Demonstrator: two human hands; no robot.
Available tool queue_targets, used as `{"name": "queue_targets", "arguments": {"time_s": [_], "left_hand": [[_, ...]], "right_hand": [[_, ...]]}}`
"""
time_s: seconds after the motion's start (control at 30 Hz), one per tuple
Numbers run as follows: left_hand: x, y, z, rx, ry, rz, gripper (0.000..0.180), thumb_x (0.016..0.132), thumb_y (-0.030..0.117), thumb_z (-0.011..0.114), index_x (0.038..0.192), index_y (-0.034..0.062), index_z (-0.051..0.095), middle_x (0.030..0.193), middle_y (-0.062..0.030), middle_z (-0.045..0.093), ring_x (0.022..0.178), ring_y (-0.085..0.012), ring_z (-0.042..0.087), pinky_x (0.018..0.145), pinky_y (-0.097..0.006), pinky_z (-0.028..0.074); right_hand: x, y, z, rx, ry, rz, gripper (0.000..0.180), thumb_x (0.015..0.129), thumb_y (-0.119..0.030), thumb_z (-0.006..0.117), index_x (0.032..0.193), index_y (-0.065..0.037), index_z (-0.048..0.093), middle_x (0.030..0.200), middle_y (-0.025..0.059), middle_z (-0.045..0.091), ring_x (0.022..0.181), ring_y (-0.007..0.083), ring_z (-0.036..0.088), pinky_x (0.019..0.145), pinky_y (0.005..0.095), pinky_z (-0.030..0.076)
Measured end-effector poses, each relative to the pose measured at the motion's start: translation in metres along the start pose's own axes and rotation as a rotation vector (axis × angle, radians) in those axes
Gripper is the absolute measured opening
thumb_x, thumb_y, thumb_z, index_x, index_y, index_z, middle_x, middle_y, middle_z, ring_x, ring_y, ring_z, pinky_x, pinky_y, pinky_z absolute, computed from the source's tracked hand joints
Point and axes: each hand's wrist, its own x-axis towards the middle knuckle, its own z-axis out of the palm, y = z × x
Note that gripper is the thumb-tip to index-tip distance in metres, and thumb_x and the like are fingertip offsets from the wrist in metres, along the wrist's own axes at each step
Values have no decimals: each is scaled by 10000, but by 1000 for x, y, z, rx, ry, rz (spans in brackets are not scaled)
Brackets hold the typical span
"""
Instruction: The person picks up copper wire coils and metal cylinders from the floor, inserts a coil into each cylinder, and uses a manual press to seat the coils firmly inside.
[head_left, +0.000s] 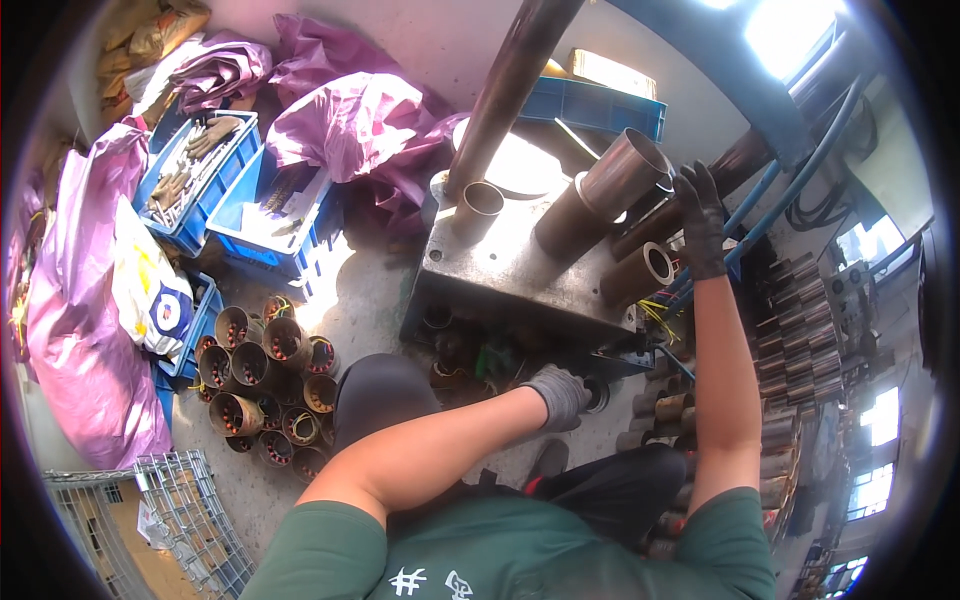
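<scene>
My left hand [558,397], in a grey knit glove, is low in front of the metal press block. Its fingers are curled against a dark metal cylinder [597,394] with a ring-shaped end; the glove hides part of the grip. My right hand [703,220], in a dark glove, is raised at the block's right side with fingers stretched upward. It is beside a wide brown steel tube [625,170] standing on the block [500,270], and a shorter thick-walled tube [640,272] is just left of its wrist. I cannot tell whether it touches either.
Many open cylinders [250,365] with red and copper-coloured parts inside stand on the floor at left. Blue crates [215,225] and purple sacks [90,320] are behind them. A wire basket [190,510] is at lower left. Rows of metal cylinders [800,340] are stacked at right.
</scene>
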Motion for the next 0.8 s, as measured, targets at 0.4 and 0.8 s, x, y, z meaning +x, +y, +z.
{"name": "queue_targets", "arguments": {"time_s": [0.4, 0.8], "left_hand": [[-15, -5, 9, -19, 20, 19, 379, 810, 312, 704, 1109, 96, 792, 1098, -152, 776, 1034, -342, 740, 884, -468, 578], [-36, -8, 3, -41, 23, -78, 421, 846, 338, 690, 1176, 89, 767, 1182, -156, 748, 1112, -341, 707, 944, -460, 554]], "right_hand": [[-136, 179, -50, -341, 239, 95, 819, 892, -211, 855, 1562, -27, 421, 1528, 139, 522, 1368, 258, 498, 1178, 401, 387], [-135, 205, 2, -285, 321, 143, 720, 916, -193, 795, 1531, -31, 459, 1520, 137, 533, 1363, 263, 517, 1162, 416, 417]]}}
